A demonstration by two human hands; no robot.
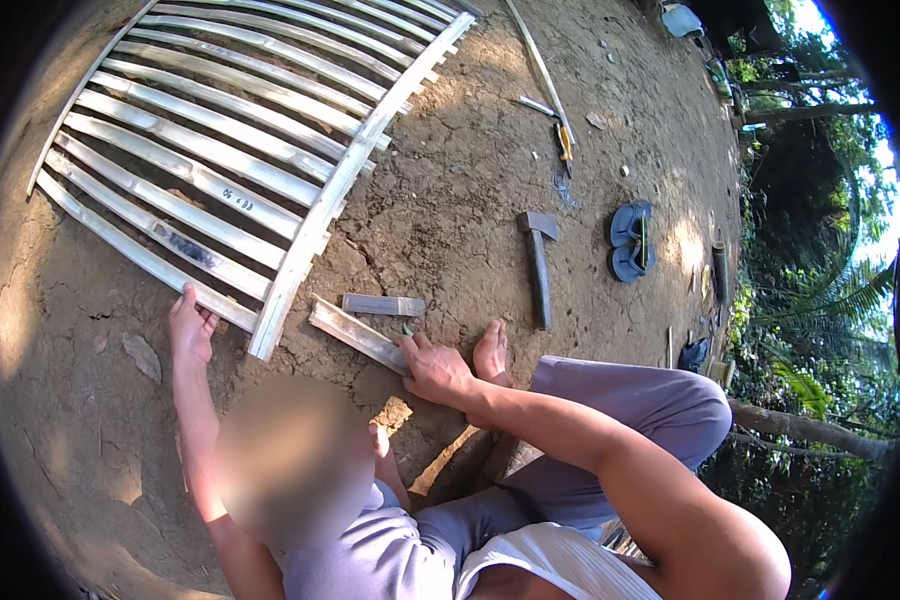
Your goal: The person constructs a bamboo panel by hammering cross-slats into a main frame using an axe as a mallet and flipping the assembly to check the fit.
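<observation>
A frame of pale split-bamboo slats [200,175] lies on the ground at the upper left, its slats crossing a long pale rail [335,205]. At its near corner my left hand [192,328] has its fingers closed on the edge of the outermost slat [220,303]. My right hand [436,372] is closed over the near end of a short split-bamboo piece [355,334], which lies slanting on the soil. Just beyond this piece sits a short dark wooden block [382,305], apart from my fingers. A bare foot [490,352] is beside my right hand.
Right of centre lies an axe [539,265] with a dark handle. Dark sandals [630,242] are farther right. An orange-handled tool [565,143] lies near thin wire [564,188] and a long pale strip [540,70]. Cracked brown soil [430,200] surrounds these; trees [810,250] line the right.
</observation>
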